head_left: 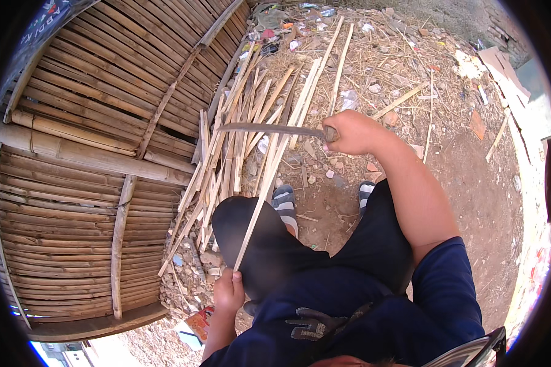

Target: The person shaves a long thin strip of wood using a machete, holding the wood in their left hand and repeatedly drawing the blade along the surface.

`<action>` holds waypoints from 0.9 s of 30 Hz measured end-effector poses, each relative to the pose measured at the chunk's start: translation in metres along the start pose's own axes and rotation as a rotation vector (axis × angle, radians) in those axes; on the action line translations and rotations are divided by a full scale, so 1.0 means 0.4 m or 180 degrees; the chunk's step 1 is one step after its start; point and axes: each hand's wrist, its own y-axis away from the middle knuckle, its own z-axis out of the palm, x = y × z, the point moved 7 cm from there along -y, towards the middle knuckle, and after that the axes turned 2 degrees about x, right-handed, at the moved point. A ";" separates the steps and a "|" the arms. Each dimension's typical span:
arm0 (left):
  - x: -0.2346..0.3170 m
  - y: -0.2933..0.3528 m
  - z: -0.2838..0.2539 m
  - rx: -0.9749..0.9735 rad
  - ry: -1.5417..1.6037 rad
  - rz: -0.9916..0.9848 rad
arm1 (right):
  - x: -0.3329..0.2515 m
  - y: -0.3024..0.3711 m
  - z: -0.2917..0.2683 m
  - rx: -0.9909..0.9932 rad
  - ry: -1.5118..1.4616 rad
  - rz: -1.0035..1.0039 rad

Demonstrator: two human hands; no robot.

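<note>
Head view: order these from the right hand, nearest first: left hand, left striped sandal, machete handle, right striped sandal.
1. Machete handle: in the right hand.
2. Right striped sandal: below, slightly right.
3. Left striped sandal: below, to the left.
4. Left hand: lower left.

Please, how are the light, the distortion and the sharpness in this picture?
Head view: fisheye bending curves the bamboo wall, and the corners go black; head view: bright light bleaches the ground at lower left; head view: a faint haze veils the trousers, while the knife in the right hand looks fairly sharp.
</note>
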 end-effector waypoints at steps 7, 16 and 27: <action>-0.025 -0.014 0.005 -0.0125 0.0505 0.0178 | -0.070 0.026 0.051 -0.0209 -0.0162 -0.0386; -0.029 -0.014 0.005 -0.0197 0.0503 0.0018 | -0.022 -0.002 0.000 -0.0098 -0.0212 -0.0045; -0.032 -0.017 0.006 -0.0250 0.0717 -0.0003 | -0.216 0.071 0.152 -0.0961 0.0140 -0.1070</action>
